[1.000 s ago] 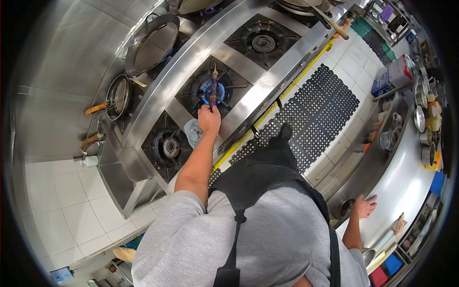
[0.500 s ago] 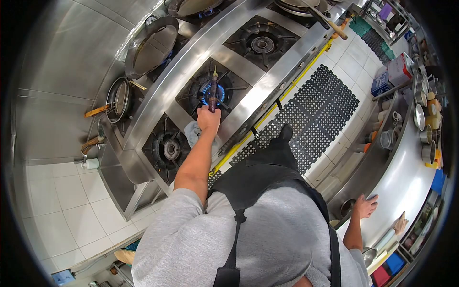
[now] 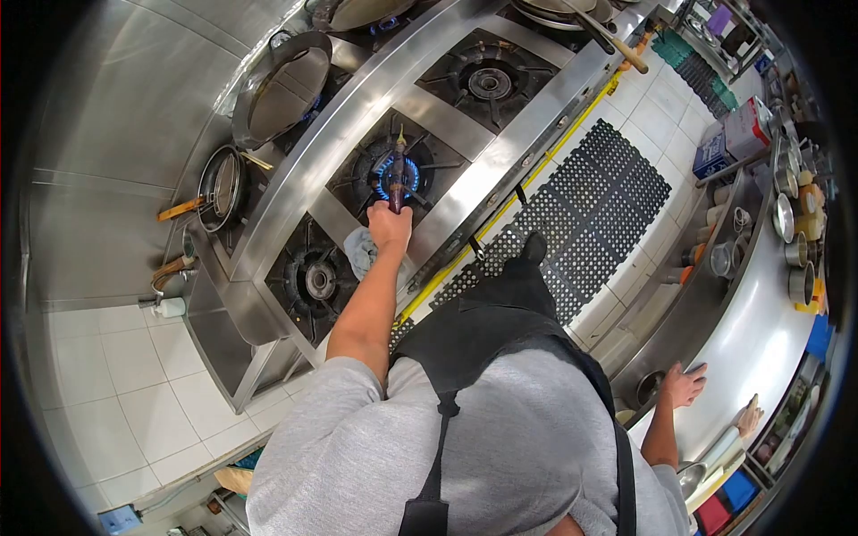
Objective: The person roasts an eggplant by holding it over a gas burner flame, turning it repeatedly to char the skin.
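Looking slender and dark purple, the eggplant [image 3: 399, 168] tapers to green.

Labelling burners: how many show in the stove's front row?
3: lit burner under the eggplant in the left hand, left unlit burner, right unlit burner. More may hide under the pans beyond.

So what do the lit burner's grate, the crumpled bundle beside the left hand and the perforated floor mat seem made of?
Grate: likely cast iron, dull and dark, judging by its thick bars. Crumpled bundle: seemingly cloth, matte, from its soft folds; fibre unclear. Floor mat: probably rubber or plastic, matte black, given its regular holes.
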Action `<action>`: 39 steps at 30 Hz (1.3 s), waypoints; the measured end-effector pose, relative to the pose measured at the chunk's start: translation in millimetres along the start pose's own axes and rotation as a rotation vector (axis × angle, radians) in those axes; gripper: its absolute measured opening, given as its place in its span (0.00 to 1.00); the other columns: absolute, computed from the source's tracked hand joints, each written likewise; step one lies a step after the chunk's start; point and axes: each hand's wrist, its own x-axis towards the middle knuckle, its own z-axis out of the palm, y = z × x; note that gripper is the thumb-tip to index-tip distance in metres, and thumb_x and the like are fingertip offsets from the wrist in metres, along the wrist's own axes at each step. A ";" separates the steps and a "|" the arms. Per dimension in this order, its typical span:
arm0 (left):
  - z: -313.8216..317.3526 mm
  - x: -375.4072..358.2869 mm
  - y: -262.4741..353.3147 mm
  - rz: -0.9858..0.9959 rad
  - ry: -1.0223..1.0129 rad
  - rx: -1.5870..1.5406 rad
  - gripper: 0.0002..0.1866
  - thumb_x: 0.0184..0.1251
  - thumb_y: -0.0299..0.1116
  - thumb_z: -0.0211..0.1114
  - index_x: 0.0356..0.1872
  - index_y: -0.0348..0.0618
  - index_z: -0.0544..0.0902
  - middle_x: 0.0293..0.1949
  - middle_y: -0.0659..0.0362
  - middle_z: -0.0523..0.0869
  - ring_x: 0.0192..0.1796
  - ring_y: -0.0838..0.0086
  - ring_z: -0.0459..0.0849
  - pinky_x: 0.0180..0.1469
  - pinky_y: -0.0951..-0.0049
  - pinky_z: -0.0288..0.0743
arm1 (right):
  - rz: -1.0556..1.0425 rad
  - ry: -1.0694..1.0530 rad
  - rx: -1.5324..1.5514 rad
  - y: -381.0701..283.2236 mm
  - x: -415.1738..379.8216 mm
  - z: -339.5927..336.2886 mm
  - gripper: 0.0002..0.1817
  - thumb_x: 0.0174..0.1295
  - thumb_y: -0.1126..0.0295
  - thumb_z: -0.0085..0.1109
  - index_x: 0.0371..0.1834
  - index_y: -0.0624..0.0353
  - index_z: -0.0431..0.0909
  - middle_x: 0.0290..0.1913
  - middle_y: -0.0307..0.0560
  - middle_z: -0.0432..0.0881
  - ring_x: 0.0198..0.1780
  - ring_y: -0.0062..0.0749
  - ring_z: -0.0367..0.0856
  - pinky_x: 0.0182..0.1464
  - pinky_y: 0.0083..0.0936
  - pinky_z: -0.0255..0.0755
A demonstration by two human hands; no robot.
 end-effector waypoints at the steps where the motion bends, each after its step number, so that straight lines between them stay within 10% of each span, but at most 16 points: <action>1: 1.3 0.7 -1.7 0.002 -0.001 -0.001 0.23 0.50 0.39 0.71 0.45 0.35 0.80 0.46 0.43 0.80 0.46 0.47 0.84 0.51 0.54 0.79 | 0.000 -0.002 -0.002 -0.4 -0.1 -0.7 0.44 0.57 0.46 0.63 0.76 0.36 0.54 0.73 0.49 0.61 0.75 0.43 0.57 0.66 0.55 0.60; 26: 2.2 -13.6 -4.8 0.029 0.045 -0.008 0.20 0.61 0.43 0.65 0.48 0.41 0.75 0.44 0.46 0.79 0.45 0.47 0.83 0.48 0.50 0.77 | -0.006 -0.007 0.020 -3.5 -2.3 -7.0 0.44 0.56 0.48 0.60 0.76 0.39 0.54 0.73 0.52 0.60 0.75 0.45 0.57 0.66 0.57 0.59; 39: -0.7 6.6 -4.8 0.005 -0.028 0.034 0.20 0.49 0.41 0.70 0.38 0.37 0.81 0.39 0.45 0.84 0.43 0.50 0.85 0.48 0.54 0.78 | 0.001 0.000 0.008 -3.6 -2.2 -5.9 0.44 0.55 0.47 0.61 0.76 0.38 0.55 0.72 0.50 0.61 0.74 0.44 0.58 0.66 0.54 0.60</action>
